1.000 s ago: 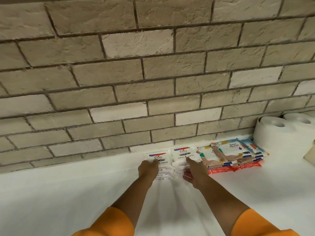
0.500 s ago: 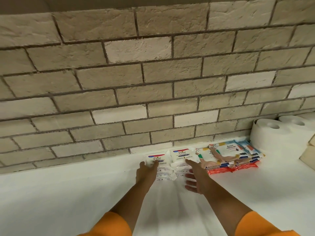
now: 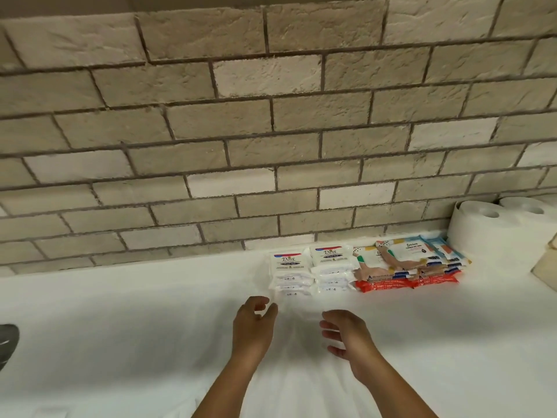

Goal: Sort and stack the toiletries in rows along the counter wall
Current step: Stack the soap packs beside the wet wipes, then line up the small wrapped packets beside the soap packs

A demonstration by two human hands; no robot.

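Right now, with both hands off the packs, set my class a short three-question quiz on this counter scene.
1. True or false: the left hand grips one of the Dove packs.
2. What stands directly right of the colourful wipes packs? A) toilet rolls B) a shampoo bottle C) a folded towel
3. Fill in: ___ stacks of Dove packs sit side by side against the brick wall.

Key
1. False: it holds nothing, and neither does the right hand.
2. A
3. two
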